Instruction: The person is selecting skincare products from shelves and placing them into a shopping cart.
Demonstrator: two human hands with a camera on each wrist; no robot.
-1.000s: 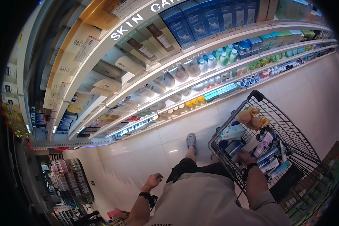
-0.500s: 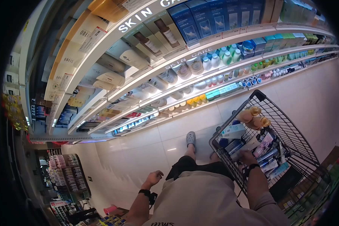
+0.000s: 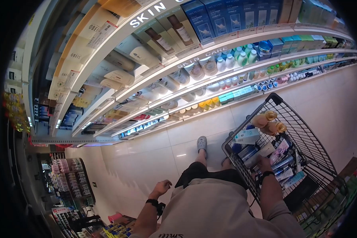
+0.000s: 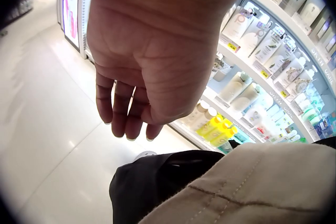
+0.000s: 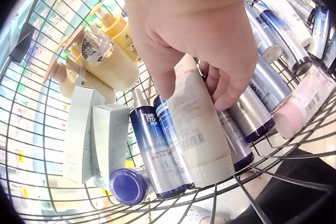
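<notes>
I see my right hand (image 5: 199,40) down inside the wire cart (image 3: 305,139), at about 3 o'clock in the head view. Its fingers (image 5: 226,90) and thumb curl around a pale tube (image 5: 197,129) with a barcode on its side; the tube lies flat on the cart's wire bottom, cap end toward 6 o'clock in the right wrist view. Just beside the tube, toward 9 o'clock, two dark blue bottles (image 5: 152,145) lie alongside it, touching it, and a blue round cap (image 5: 126,184) sits at their lower end. Further toward 9 o'clock lie two pale green boxes (image 5: 94,137) side by side. At 11 o'clock are amber pump bottles (image 5: 105,58), tilted against the cart wall. Toward 3 o'clock more silver and blue tubes (image 5: 273,40) lie packed together, with a pink tube (image 5: 302,106) at the outer edge.

My left hand (image 4: 149,61) hangs at my side, at about 7 o'clock in the head view, holding nothing; its fingers (image 4: 121,111) are loosely curled and point down toward the white tiled floor (image 4: 47,129). A black strap sits on that wrist.

Skin care shelves (image 3: 194,67) run across the head view from 9 to 2 o'clock, stocked with boxes, bottles and jars. One grey shoe (image 3: 202,142) shows on the floor near the cart.
</notes>
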